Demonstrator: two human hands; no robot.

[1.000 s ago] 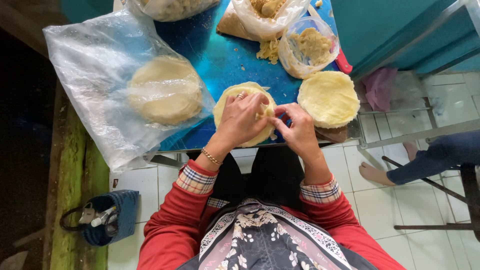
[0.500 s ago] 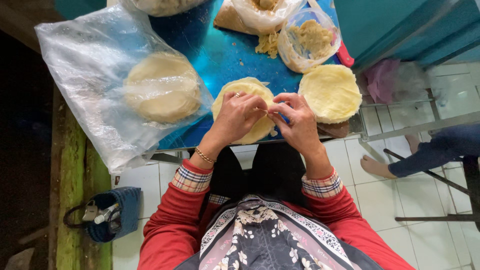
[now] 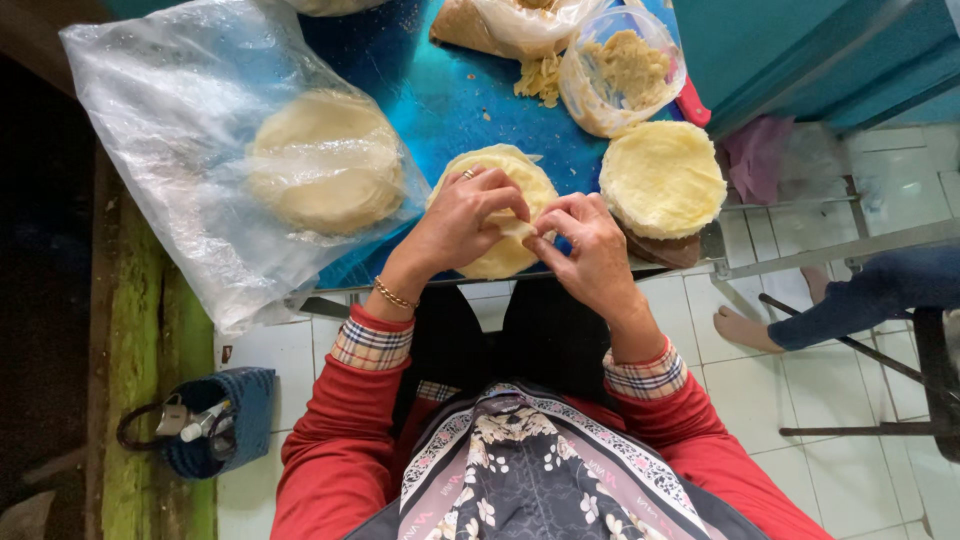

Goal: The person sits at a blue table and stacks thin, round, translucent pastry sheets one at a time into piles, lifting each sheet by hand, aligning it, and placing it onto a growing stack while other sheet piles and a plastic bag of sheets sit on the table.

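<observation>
Head cam looks straight down: left hand (image 3: 462, 218) and right hand (image 3: 585, 245) both pinch the near-right edge of a pale dough round (image 3: 497, 212) lying on the blue table (image 3: 430, 95), just left of the stack of rounds (image 3: 662, 180). Looks thin, soft and tear-prone, so I'd grab it lightly by the rim with fingertips.

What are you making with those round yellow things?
A person at a blue table pinches the edge of a flat round of dough with the left hand and right hand. A stack of rounds sits to the right, more lie in a clear plastic bag, and a crumbly filling fills another bag.
</observation>
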